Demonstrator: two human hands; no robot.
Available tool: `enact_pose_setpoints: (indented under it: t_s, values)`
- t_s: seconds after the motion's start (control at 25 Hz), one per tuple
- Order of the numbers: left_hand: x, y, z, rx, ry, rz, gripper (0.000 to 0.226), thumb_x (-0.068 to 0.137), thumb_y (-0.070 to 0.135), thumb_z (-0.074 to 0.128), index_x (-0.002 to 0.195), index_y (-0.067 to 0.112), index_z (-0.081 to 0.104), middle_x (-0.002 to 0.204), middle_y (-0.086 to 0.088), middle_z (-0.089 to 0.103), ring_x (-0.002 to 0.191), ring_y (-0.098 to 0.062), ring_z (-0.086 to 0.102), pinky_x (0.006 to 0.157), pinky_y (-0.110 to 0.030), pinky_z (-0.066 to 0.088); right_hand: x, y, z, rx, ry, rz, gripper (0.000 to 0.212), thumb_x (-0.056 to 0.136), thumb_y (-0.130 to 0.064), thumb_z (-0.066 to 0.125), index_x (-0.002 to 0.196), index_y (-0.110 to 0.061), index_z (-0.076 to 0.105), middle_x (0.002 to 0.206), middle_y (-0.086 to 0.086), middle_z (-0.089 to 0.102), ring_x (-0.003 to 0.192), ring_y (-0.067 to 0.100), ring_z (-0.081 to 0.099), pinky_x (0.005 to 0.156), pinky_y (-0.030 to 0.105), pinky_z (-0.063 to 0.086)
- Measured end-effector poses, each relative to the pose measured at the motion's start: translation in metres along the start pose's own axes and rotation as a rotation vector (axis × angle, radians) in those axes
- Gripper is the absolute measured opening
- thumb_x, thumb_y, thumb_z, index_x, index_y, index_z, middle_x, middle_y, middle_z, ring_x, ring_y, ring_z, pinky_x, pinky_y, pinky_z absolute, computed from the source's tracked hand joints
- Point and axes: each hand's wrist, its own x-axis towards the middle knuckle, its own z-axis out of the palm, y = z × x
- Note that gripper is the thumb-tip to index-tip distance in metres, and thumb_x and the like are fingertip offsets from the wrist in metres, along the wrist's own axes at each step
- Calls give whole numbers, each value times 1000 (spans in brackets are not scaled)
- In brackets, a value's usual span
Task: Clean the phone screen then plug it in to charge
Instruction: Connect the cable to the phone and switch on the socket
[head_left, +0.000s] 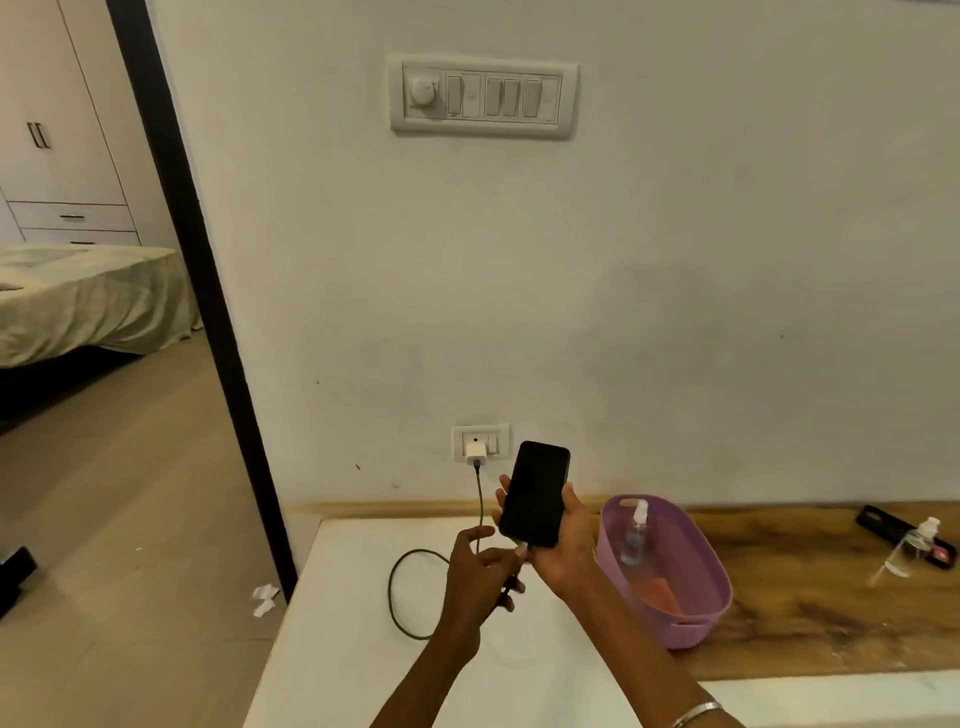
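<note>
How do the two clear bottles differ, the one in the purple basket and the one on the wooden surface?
The basket bottle stands upright inside the purple basket; the other bottle lies tilted on the wooden surface. The first has a pump top, the second a white cap. Both are clear.

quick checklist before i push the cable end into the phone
1. Phone steady: ok, the right hand has a grip around it, screen up and dark.
2. Cable end at the port: ok, the left hand pinches it right at the phone's bottom edge; whether it is seated, cannot tell.
3. Charger in the wall socket: ok, the white plug sits in it with the cable hanging down.
4. Socket switch on: cannot tell.
5. Cable slack: ok, it lies in a loose loop on the white table.
6. Screen clean: cannot tell.
</note>
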Motion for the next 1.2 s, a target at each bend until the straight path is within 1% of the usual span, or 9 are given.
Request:
enact_pose_setpoints:
  t_s: [0.12,0.24,0.48,0.6,0.68,0.76,0.84,0.96,1.2]
  values:
    - [1,-19,-24,340,-220,89,22,89,34,69,106,20,67,76,-7,76,53,-16,61,50,-26,44,10,-19,-12,-31,59,-10,64,97,-56,25,136,-11,49,133,21,57,113,38,59,98,51,45]
    - [7,-46,-50,499,-331,118,19,94,22,60,88,23,79,69,-1,74,58,-12,61,59,-23,48,24,-38,-30,-88,136,-1,65,98,-56,26,134,-9,51,129,19,60,111,39,61,94,53,48]
    - [41,-101,-95,899,-231,229,20,81,7,72,74,25,78,69,12,73,72,-5,69,83,-28,54,43,-46,-66,-262,214,119,52,97,-47,39,122,-6,59,114,25,67,104,47,63,81,59,53]
    - [74,-133,-111,1040,-225,276,31,54,11,94,60,34,73,69,17,69,70,6,63,74,-13,53,55,-34,-104,-345,252,190,50,97,-47,39,119,-7,61,110,25,69,98,47,65,73,58,55]
    - [93,-154,-116,1104,-175,393,27,52,20,91,53,34,69,65,22,63,67,11,58,65,-8,52,67,-21,-132,-369,267,245,52,98,-47,36,120,-7,60,110,27,68,94,46,66,67,57,56]
    - [106,-174,-117,1080,-106,393,21,66,17,78,55,33,69,69,17,65,70,7,60,67,-14,55,78,-6,-159,-395,280,274,55,98,-49,34,121,-7,60,109,28,68,92,45,67,65,54,57]
    - [116,-194,-119,1087,-140,340,29,59,-2,85,63,25,76,78,12,71,82,3,58,72,-16,55,88,9,-178,-442,290,276,56,97,-52,36,119,-7,62,109,28,68,94,45,66,70,51,58]
    - [118,-214,-114,1100,-113,267,21,85,5,67,98,19,75,118,6,62,108,4,47,91,-11,42,103,28,-200,-566,330,279,53,93,-51,47,115,-6,65,105,25,70,94,43,68,79,46,57]
    - [125,-229,-104,1093,-28,358,40,75,-15,57,89,17,77,110,9,61,107,9,46,95,-2,33,120,52,-217,-809,454,209,34,93,-47,52,106,-18,63,98,11,73,84,28,72,67,35,58]
